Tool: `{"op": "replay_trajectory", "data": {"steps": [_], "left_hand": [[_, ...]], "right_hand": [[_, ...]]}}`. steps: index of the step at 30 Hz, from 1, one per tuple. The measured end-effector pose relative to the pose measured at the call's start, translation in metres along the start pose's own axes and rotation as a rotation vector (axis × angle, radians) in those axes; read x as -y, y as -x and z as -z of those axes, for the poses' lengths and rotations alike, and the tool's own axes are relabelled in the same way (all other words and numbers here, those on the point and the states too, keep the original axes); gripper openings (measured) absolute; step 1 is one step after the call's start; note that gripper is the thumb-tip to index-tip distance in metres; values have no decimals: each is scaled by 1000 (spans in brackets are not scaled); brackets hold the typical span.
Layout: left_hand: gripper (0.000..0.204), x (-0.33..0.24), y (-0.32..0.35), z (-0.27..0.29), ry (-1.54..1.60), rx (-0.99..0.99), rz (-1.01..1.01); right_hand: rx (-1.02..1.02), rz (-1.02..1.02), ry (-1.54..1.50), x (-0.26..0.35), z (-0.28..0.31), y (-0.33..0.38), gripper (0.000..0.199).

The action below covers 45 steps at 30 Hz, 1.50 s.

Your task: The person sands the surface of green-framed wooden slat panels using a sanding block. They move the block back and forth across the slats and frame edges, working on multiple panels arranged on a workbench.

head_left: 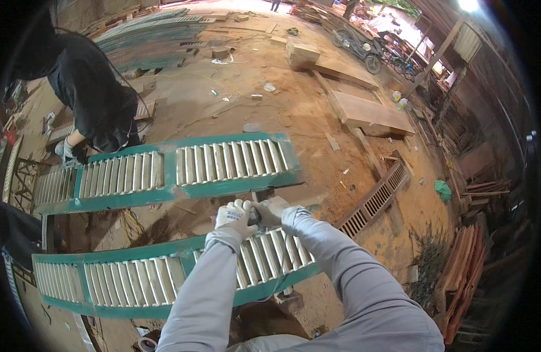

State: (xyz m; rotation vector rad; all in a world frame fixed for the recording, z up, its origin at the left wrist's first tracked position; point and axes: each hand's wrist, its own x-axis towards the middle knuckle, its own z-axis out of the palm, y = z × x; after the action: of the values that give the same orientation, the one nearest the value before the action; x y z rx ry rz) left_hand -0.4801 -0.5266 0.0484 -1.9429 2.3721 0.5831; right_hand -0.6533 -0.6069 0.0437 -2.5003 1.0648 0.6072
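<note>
Both my gloved hands are closed together round a dark hand-held tool (255, 216), mostly hidden by the gloves. My left hand (234, 215), in a white glove, grips its left side; my right hand (271, 211) wraps the right side. They are over the far edge of the near louvered shutter panel (135, 312), which has a green frame and pale slats. A thin cable (284, 258) hangs below my right hand across that panel. Just beyond my hands lies a second green louvered panel (235, 189). The tool's working end cannot be made out.
A person in dark clothes (85, 88) bends over the far panel's left end, a gloved hand (65, 150) close to it. A brown louvered panel (376, 199) lies to the right. Timber planks (370, 114) and parked motorbikes (364, 53) stand farther back; stacked reddish boards (463, 276) are at right.
</note>
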Motion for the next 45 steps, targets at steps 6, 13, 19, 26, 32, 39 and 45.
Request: {"op": "replay_trajectory", "data": {"steps": [6,13,19,26,32,39,45], "left_hand": [[84,-84,-63,14,140,158,-12],[85,-132,-122,-6,135,169,-100],[83,-93,-87,-9,159,164,-32],[88,15,-5,-5,168,31,29],[86,121,60,-14,234,-39,75],[82,184,80,-48,305,-190,98],[78,86,21,-39,114,-160,31]], "right_hand": [[-128,-73,6,-93,-20,37,51],[-239,-246,178,-161,-42,50,35],[-433,-190,104,-98,-53,44,24],[-508,-155,101,20,-56,-16,26],[-478,-119,54,133,-50,-61,19],[-405,-27,-17,176,-40,-78,19],[-361,-128,0,86,-40,-33,19]]}}
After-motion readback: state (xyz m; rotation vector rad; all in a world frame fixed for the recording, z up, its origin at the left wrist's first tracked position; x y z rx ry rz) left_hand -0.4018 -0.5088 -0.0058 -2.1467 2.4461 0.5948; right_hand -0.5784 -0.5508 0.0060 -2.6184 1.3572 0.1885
